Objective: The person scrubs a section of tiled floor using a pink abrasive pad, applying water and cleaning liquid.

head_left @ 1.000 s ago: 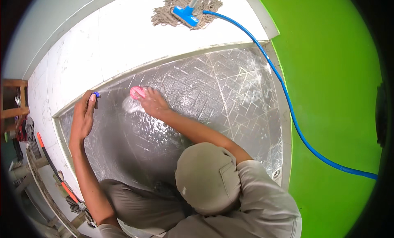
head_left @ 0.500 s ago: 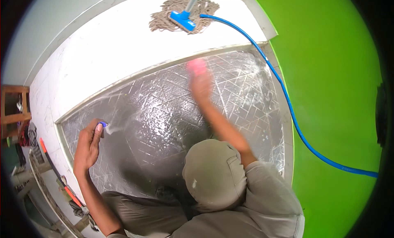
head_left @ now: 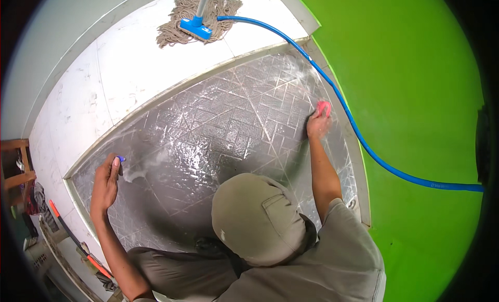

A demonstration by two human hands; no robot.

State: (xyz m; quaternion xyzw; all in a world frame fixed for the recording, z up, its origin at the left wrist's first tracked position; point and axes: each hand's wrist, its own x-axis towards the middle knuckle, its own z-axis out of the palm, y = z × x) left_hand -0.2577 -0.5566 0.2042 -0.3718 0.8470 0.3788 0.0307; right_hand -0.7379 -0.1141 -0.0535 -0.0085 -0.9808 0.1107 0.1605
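The right hand (head_left: 318,124) presses a pink sponge (head_left: 324,107) on the wet floor (head_left: 228,130) (near a blue hose (head_left: 358,138)). The left hand (head_left: 105,183) grips a small blue nozzle (head_left: 120,159).

Both arms stretch forward and spread wide. The left hand (head_left: 105,183) is raised at the left, fingers curled closed around something small. The right hand (head_left: 318,122) reaches farther out – arm nearly straight, palm pressed down, fingers closed.

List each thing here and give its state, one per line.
Left hand: holds a small blue-tipped sprayer, spraying.
Right hand: presses a pink sponge on the floor.
Patterned floor: wet, soapy.
Mop: lying on white tiles.
Blue hose: laid along the green wall.
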